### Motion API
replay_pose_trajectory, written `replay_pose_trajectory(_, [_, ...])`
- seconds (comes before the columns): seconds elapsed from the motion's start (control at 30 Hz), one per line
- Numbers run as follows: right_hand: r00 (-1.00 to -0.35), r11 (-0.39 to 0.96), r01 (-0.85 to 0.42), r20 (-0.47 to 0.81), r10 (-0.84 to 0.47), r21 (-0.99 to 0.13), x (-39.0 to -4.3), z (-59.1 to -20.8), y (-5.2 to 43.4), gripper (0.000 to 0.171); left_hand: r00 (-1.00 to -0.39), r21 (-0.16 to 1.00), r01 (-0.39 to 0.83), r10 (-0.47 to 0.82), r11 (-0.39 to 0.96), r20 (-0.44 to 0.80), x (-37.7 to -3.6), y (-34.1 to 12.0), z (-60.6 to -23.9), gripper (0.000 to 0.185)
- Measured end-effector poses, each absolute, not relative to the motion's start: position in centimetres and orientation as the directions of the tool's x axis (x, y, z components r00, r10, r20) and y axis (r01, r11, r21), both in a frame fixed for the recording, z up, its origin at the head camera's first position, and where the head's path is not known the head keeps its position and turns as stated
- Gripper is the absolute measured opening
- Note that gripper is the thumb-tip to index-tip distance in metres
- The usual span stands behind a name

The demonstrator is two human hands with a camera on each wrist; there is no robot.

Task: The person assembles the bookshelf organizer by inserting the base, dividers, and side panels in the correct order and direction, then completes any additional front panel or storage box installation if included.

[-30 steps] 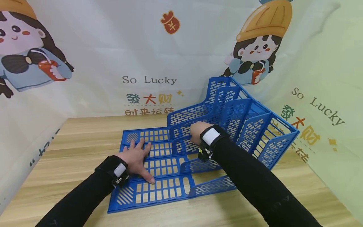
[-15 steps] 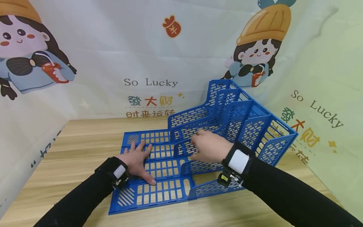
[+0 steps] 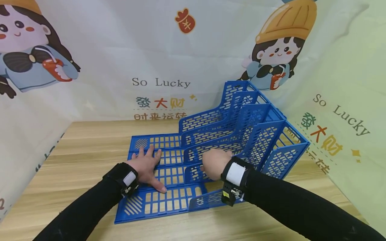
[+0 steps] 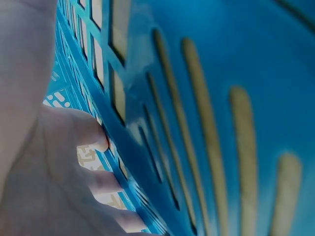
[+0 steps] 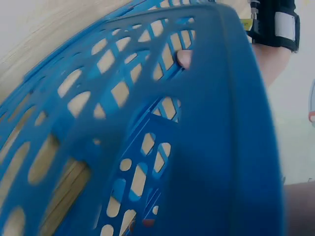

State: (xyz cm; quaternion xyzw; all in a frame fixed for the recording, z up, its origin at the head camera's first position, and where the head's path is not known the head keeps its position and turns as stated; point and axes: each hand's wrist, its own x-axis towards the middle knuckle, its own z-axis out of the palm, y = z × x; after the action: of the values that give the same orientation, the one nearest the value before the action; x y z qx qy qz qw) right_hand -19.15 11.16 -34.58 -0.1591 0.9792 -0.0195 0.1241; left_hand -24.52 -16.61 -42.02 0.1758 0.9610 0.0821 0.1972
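One blue four-compartment file rack (image 3: 217,140), two hands, left (image 3: 146,165) and right (image 3: 213,163), one wooden table (image 3: 75,157).

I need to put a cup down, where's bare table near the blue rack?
Bare table lies left of the rack, past the left hand, and along the front edge. The middle is crowded: both hands, the right hand included, are on the rack.

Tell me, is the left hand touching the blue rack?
Touching. The head view shows the left hand lying flat, fingers spread, on the blue rack; the left wrist view shows its fingers against the blue grid.
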Motion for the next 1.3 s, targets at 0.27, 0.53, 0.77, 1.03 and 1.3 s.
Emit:
replay_pose_trajectory(0.27, [-0.876,0.898,-0.426,-0.196,-0.440,-0.114,-17.9,-33.0,12.3,0.024,-0.861,0.263,0.308,0.385,0.914,-0.331,-25.0,-16.8,-42.7,0.163])
replay_pose_trajectory(0.53, [-0.767,0.759,-0.642,0.075,-0.638,-0.112,-13.9,-31.2,14.8,0.040,-0.857,0.290,0.311,0.399,0.905,-0.326,-24.7,-16.7,-42.1,0.165])
replay_pose_trajectory(0.77, [-0.712,0.711,-0.702,0.073,-0.699,-0.037,-11.9,-33.5,17.5,0.036,-0.855,0.245,0.315,0.386,0.917,-0.345,-24.7,-15.9,-41.2,0.155])
replay_pose_trajectory(1.03, [-0.717,0.717,-0.697,0.037,-0.697,0.003,-12.8,-36.8,16.4,0.018,-0.860,0.175,0.331,0.372,0.927,-0.349,-25.4,-15.7,-42.7,0.169])
replay_pose_trajectory(1.3, [-0.714,0.714,-0.700,0.011,-0.700,-0.008,-11.4,-36.7,12.7,0.021,-0.845,0.178,0.331,0.375,0.927,-0.381,-24.3,-15.5,-41.0,0.161])
